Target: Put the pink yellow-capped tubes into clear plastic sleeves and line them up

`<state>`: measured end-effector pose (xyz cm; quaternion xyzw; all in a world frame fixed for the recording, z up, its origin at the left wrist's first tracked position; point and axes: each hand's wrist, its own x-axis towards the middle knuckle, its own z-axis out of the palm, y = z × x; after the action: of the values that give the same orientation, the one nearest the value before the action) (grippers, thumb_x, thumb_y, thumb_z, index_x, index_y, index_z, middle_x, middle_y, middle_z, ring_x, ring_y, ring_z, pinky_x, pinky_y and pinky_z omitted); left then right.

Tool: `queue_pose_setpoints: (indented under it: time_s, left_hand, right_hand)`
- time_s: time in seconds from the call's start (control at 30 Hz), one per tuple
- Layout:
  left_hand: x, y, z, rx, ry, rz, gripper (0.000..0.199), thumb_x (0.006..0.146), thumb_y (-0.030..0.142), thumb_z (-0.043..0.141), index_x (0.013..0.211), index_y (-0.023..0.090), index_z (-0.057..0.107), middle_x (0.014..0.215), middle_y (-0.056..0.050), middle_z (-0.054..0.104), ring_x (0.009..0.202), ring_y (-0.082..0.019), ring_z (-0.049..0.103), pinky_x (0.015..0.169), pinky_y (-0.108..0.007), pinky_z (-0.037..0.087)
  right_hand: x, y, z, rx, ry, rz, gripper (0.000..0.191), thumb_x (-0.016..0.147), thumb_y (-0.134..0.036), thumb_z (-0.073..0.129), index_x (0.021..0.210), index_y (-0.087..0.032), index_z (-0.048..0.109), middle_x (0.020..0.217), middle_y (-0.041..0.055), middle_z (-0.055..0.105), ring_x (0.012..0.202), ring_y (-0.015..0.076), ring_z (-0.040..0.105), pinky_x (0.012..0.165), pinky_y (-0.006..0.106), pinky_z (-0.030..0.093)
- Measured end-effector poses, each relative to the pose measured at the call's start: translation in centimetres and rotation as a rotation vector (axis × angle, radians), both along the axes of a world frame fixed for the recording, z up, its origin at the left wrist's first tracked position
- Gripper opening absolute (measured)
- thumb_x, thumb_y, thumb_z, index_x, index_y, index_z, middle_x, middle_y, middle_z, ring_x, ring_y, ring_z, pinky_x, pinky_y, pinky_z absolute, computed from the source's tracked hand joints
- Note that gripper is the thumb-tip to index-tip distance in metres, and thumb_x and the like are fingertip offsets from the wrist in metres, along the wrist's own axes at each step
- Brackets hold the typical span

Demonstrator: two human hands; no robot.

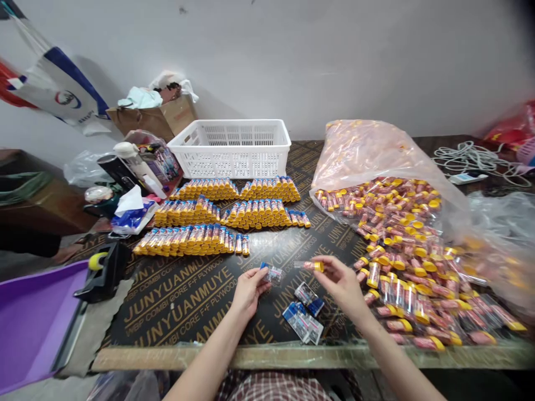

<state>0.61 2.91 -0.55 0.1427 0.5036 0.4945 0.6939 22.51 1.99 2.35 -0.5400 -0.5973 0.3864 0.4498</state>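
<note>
Left hand (249,291): fingers (259,274) closed, pinching a blue packet (272,273) by one end. Right hand (340,284): fingers (322,263) closed on a tube (308,266), clear, yellow cap, held near the capped end and lying roughly level. Both held by the fingertips only.

Risks: the tube is smooth and the grip is narrow, so a slip could drop it onto the counter (179,314), where it could roll. The neat rows of tubes (217,240) lie just beyond the hands; a dropped tube or careless reach could knock them out of line. The loose pile (413,284) at right spreads close to the counter's front edge, so a forearm brushing it could push tubes over. Other packets (303,320) lie loose just below the right hand, and could be swept aside or mixed up. The slumped plastic bag (368,156) is open toward the pile and could let more tubes slide out.

Pose: both forearms rise from the near edge, angled inward, elbows out of view. Hands close together, near the middle of the counter, palms turned toward each other. Cannot tell whether either wrist touches the counter.
</note>
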Motion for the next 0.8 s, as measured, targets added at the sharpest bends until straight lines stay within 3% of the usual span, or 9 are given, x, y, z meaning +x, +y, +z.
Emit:
queue_pose_setpoints:
  time_s: [0.17,0.37,0.63,0.8]
  left_hand:
    - [-0.1,0.0,-0.2,-0.021,0.003,0.069,0.033,0.048,0.034,0.084,0.061,0.01,0.064,0.056,-0.003,0.065,0.05,-0.009,0.059,0.052,-0.02,0.049]
    - [0.0,-0.2,0.0,-0.042,0.003,0.084,0.037,0.046,0.037,0.084,0.06,0.011,0.063,0.056,-0.003,0.065,0.051,-0.01,0.06,0.052,-0.02,0.048]
    - [0.8,-0.8,0.4,0.118,-0.029,0.029,0.032,0.059,0.037,0.077,0.074,0.013,0.062,0.07,-0.002,0.067,0.06,-0.011,0.061,0.061,-0.024,0.051]
    - [0.9,-1.3,1.7,0.143,-0.015,-0.108,0.04,0.055,0.027,0.081,0.085,0.014,0.058,0.07,-0.001,0.067,0.06,-0.011,0.061,0.06,-0.023,0.05]
  right_hand:
    - [-3.1,-4.0,-0.8,0.129,0.042,-0.07,0.019,0.082,-0.024,0.057,0.101,-0.021,0.06,0.102,0.0073,0.061,0.094,0.0187,0.061,0.082,0.033,0.053]
    - [-4.0,-5.2,-1.1,0.277,-0.086,-0.04,0.026,0.083,-0.014,0.054,0.106,-0.024,0.06,0.106,0.0068,0.06,0.102,0.019,0.058,0.083,0.033,0.053]
    - [-4.5,-5.1,-2.2,0.159,-0.036,0.137,0.029,0.086,-0.017,0.05,0.111,-0.027,0.06,0.115,0.0058,0.06,0.109,0.0196,0.056,0.092,0.036,0.049]
    - [-4.5,-4.8,-2.7,0.169,-0.076,0.16,0.038,0.082,-0.013,0.049,0.116,-0.029,0.056,0.11,0.0067,0.056,0.098,0.0189,0.059,0.083,0.035,0.053]
